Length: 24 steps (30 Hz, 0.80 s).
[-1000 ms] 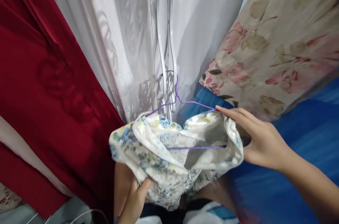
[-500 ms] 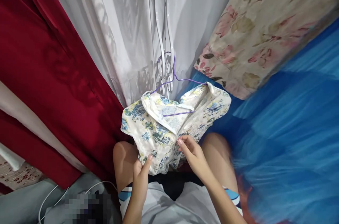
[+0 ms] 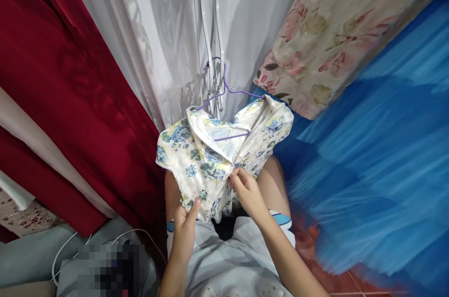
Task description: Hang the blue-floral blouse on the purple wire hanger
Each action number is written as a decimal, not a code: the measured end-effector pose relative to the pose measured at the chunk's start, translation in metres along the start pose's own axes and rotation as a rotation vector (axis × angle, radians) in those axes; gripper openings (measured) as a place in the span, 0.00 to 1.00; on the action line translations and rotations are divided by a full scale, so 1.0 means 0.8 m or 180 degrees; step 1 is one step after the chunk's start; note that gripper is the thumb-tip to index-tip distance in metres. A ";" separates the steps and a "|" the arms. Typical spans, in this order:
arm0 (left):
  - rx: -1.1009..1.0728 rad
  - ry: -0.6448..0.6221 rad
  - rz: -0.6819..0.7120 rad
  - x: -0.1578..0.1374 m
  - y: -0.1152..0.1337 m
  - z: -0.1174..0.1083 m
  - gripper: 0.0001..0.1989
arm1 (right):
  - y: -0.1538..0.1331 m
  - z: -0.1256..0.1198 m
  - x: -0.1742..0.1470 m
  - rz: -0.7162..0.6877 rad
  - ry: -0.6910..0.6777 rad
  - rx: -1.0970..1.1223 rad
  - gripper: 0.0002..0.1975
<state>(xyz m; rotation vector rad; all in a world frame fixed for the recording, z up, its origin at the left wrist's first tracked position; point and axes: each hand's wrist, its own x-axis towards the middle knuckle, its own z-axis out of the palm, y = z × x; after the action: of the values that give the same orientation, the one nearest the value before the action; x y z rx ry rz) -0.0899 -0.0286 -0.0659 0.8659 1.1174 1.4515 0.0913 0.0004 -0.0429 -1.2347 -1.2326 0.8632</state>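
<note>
A: Left flank, how bounded?
B: By red cloth (image 3: pixel 87 124), hung close by the floral blouse (image 3: pixel 208 159); depth of the gap cannot be judged.
A: Right flank?
B: Obstructed by blue tulle (image 3: pixel 368 156); above it, by rose-printed cloth (image 3: pixel 319 49).
A: Far side?
B: Occupied by the purple hanger (image 3: pixel 225 85) and white metalwork (image 3: pixel 218 21), backed by white drapery (image 3: pixel 252 25).
A: Neckline?
B: Open from above; crossed by the hanger's lower bar.
A: Near side?
B: Blouse front taken up by the left hand (image 3: pixel 185 220) and right hand (image 3: pixel 247 189); beneath, blocked by legs (image 3: pixel 274 182). Open room is found above the lap (image 3: pixel 224 259), between the forearms (image 3: pixel 280 250).
</note>
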 end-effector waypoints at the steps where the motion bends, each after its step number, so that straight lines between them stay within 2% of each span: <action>1: 0.0004 -0.0006 -0.0010 0.002 -0.004 -0.002 0.24 | 0.001 -0.001 -0.002 -0.0008 -0.0003 0.0021 0.16; 3: -0.0012 0.0007 0.0069 0.010 -0.011 -0.008 0.24 | 0.004 -0.004 -0.007 -0.0031 -0.0007 0.0139 0.17; 5: -0.0005 0.0081 0.0363 0.023 -0.016 -0.013 0.24 | 0.006 -0.006 -0.012 -0.0075 0.0013 0.0293 0.16; 9: 0.0504 0.0712 0.1600 0.040 -0.024 -0.009 0.27 | 0.009 -0.005 -0.020 -0.0071 0.0008 0.0443 0.16; 10: 0.0703 0.0757 0.1909 0.041 -0.027 -0.004 0.29 | 0.010 -0.004 -0.021 -0.0037 -0.0015 0.0442 0.16; 11: 0.0920 0.0626 0.2133 0.040 -0.028 0.004 0.29 | 0.010 -0.003 -0.022 -0.0006 -0.0041 0.0435 0.16; 12: 0.1140 0.0311 0.2257 0.038 -0.030 0.013 0.27 | 0.010 -0.002 -0.023 0.0014 -0.0072 0.0433 0.16; 14: 0.1473 -0.0512 0.2271 0.035 -0.034 0.036 0.19 | 0.010 -0.001 -0.024 0.0001 -0.0149 0.0459 0.15; 16: 0.1624 -0.1046 0.2175 0.036 -0.037 0.059 0.11 | 0.009 -0.002 -0.024 -0.0031 -0.0206 0.0508 0.15; 19: 0.1653 -0.1149 0.2140 0.043 -0.040 0.082 0.03 | 0.009 -0.005 -0.022 -0.0026 -0.0127 0.0590 0.16; 24: 0.1676 -0.1302 0.2331 0.054 -0.041 0.088 0.04 | 0.007 -0.009 -0.009 0.0076 0.0016 0.0993 0.17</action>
<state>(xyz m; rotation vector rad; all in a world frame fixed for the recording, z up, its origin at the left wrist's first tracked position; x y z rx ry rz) -0.0216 0.0271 -0.0782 2.0026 0.9081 1.4451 0.0977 -0.0068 -0.0495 -1.0009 -1.0347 1.0261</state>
